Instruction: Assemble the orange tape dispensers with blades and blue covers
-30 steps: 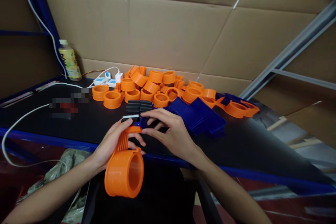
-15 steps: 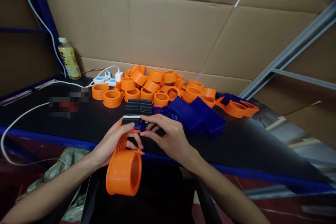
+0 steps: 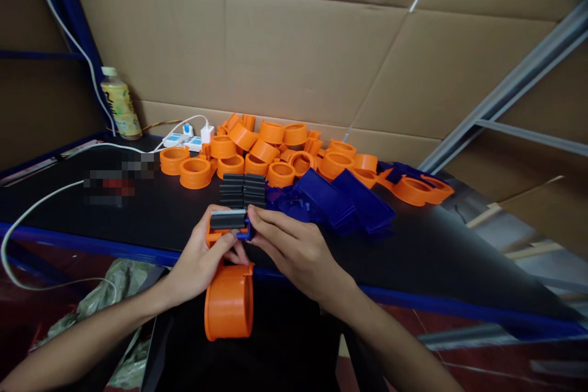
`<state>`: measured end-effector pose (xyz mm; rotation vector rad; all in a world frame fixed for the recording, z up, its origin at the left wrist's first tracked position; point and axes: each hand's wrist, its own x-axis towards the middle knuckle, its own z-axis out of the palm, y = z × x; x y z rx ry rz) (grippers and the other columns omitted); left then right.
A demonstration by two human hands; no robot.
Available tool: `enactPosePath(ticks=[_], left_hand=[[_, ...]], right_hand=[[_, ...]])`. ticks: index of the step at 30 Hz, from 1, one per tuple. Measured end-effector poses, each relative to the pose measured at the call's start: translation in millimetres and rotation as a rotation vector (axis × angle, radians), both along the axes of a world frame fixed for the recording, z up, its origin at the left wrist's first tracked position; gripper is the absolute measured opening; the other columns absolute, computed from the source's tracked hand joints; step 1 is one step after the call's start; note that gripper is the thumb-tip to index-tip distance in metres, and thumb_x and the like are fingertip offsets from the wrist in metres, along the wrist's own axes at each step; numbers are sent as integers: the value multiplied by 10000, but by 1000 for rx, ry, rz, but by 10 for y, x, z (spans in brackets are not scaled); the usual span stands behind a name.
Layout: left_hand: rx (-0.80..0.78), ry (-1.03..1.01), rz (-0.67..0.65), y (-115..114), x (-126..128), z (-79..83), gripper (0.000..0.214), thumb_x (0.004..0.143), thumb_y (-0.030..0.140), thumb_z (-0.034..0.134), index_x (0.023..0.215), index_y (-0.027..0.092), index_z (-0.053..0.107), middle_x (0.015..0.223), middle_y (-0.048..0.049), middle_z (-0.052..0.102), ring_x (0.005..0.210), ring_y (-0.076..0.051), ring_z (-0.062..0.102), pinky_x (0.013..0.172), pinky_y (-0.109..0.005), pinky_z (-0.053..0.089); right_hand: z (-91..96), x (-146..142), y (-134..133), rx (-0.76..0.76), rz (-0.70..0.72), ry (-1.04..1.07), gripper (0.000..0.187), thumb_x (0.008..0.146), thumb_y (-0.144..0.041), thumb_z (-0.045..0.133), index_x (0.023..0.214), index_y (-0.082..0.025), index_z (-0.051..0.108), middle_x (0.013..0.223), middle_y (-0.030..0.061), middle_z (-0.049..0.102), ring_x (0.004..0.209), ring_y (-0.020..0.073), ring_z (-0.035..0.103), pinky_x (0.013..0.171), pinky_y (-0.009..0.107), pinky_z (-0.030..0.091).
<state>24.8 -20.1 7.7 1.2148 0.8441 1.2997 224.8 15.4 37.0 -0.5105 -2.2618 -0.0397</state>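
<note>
My left hand [image 3: 197, 263] is closed around an orange tape dispenser [image 3: 228, 306] above the front edge of the table. The dispenser's wide ring hangs down, and at its head sit a black roller [image 3: 227, 221] and a white toothed blade [image 3: 228, 212]. My left thumb presses near a small blue plastic piece [image 3: 245, 233] at the right end of the head. The fingers of my right hand [image 3: 294, 245] pinch that blue piece from the right. Just behind the hands lie two rows of black rollers [image 3: 242, 187] beside a pile of blue plastic plates [image 3: 331, 199].
A heap of orange tape dispenser bodies [image 3: 275, 150] lies against the cardboard wall [image 3: 312, 49]. A white power strip [image 3: 184, 143] with cables and a yellow-labelled bottle [image 3: 120, 104] stand at the back left. The black table [image 3: 436, 257] has a blue front edge; metal bars rise on the right.
The dispenser has tipped, so more of the roller and orange head now shows, and its ring has swung slightly right. My right fingers have closed in on the blue piece.
</note>
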Motion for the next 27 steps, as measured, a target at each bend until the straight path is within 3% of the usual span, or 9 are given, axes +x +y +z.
enactPosePath(ticks=[4, 7, 10, 12, 15, 17, 20, 24, 27], left_hand=[[-9, -19, 5, 25, -22, -74, 247, 916, 288, 672, 1097, 241, 511, 746, 13, 717, 673, -181, 730, 694, -312, 608], [-44, -139, -139, 38, -64, -78, 355, 880, 287, 709, 1193, 258, 545, 1025, -41, 742, 844, -244, 757, 782, -416, 619], [-31, -366, -359, 11, -113, -3, 498, 858, 355, 695, 1322, 217, 582, 1395, -153, 614, 1225, -383, 622, 995, -581, 511], [-25, -434, -407, -11, -145, 46, 476, 916, 325, 619, 1380, 225, 585, 1451, -153, 582, 1326, -387, 544, 1077, -620, 422], [7, -398, -444, -17, -180, 46, 584, 853, 320, 711, 1414, 218, 585, 1432, -175, 599, 1320, -412, 544, 1081, -639, 403], [26, -370, -436, -4, -195, 3, 686, 735, 321, 816, 1381, 202, 620, 1414, -182, 611, 1250, -428, 593, 1055, -625, 437], [50, -360, -311, 4, -213, -66, 690, 636, 286, 872, 1296, 213, 684, 1318, -139, 675, 1123, -375, 667, 1043, -550, 475], [75, -265, -171, -34, -219, -102, 693, 615, 244, 878, 1277, 220, 675, 1184, -102, 712, 1087, -328, 668, 1012, -444, 506], [102, -187, -158, -65, -192, -90, 689, 661, 238, 862, 1310, 217, 628, 1171, -102, 696, 1095, -328, 663, 1008, -428, 505]], right_hand=[[-52, 13, -75, 128, -73, -140, 391, 976, -90, 543, 1366, -85, 578, 1371, 170, 626, 1246, 221, 634, 1043, 328, 570], [-47, 15, -105, 148, -130, -163, 412, 983, -104, 536, 1391, -53, 552, 1402, 182, 601, 1262, 231, 619, 1064, 337, 552], [52, 45, -123, 69, -184, -161, 448, 993, -170, 550, 1422, -41, 522, 1436, 175, 573, 1302, 242, 580, 1097, 367, 521], [152, 104, -144, -17, -125, -173, 470, 998, -193, 550, 1452, -80, 500, 1474, 142, 545, 1360, 224, 520, 1132, 368, 482], [296, 234, -212, -113, -43, -165, 475, 991, -194, 564, 1463, -181, 507, 1556, 96, 453, 1417, 212, 442, 1161, 392, 432], [367, 311, -292, -148, -42, -100, 434, 980, -181, 581, 1412, -220, 563, 1534, 86, 477, 1380, 209, 474, 1133, 391, 442], [417, 337, -461, -209, 25, -32, 325, 980, -209, 595, 1302, -212, 639, 1303, 69, 652, 1161, 163, 605, 982, 312, 515], [335, 179, -674, -223, 46, -120, 448, 868, -502, 717, 1166, -169, 686, 1091, 68, 714, 955, 190, 624, 816, 331, 530], [215, 25, -709, -134, -42, -118, 314, 888, -438, 715, 1018, -153, 700, 947, 60, 722, 802, 173, 603, 704, 322, 490]])
